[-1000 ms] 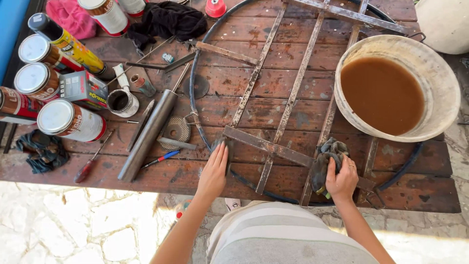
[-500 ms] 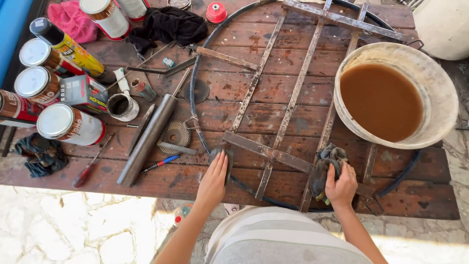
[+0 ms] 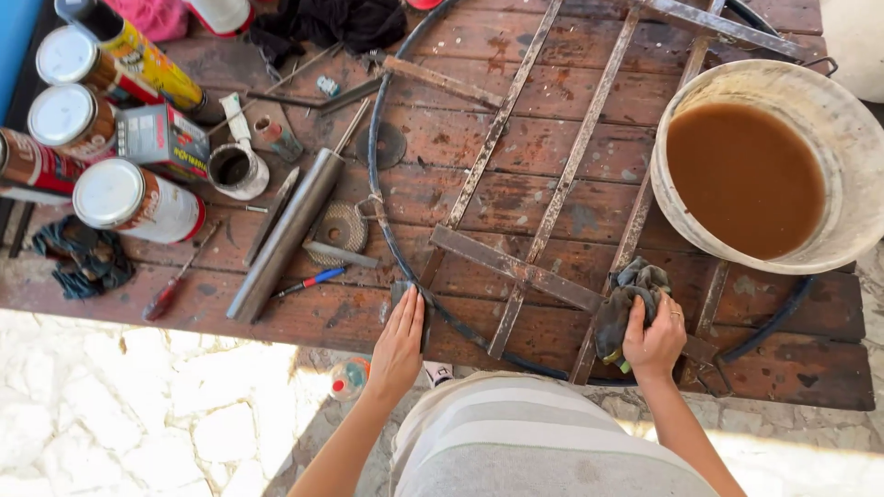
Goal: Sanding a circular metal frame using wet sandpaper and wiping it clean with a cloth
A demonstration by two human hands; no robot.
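Note:
A round rusty metal frame (image 3: 516,267) with crossed flat bars lies on a worn red wooden table (image 3: 460,184). My left hand (image 3: 401,345) rests flat on the frame's dark rim near the table's front edge. My right hand (image 3: 656,339) is closed on a dark crumpled rag (image 3: 624,299), pressing it against one of the frame's upright bars. A white bucket (image 3: 833,138) of brown liquid stands on the frame at the right, just beyond the rag.
At the left stand several paint cans (image 3: 129,202), a spray can (image 3: 147,55) and a small box (image 3: 161,138). A metal pipe (image 3: 290,230), a grinding disc (image 3: 339,225), a screwdriver (image 3: 175,285), a pen (image 3: 313,281) and dark gloves (image 3: 83,258) lie nearby. Pale stone paving (image 3: 138,414) lies below.
The view has drawn closer to the table. My right hand has shifted the rag slightly along the bar; my left hand stays on the rim.

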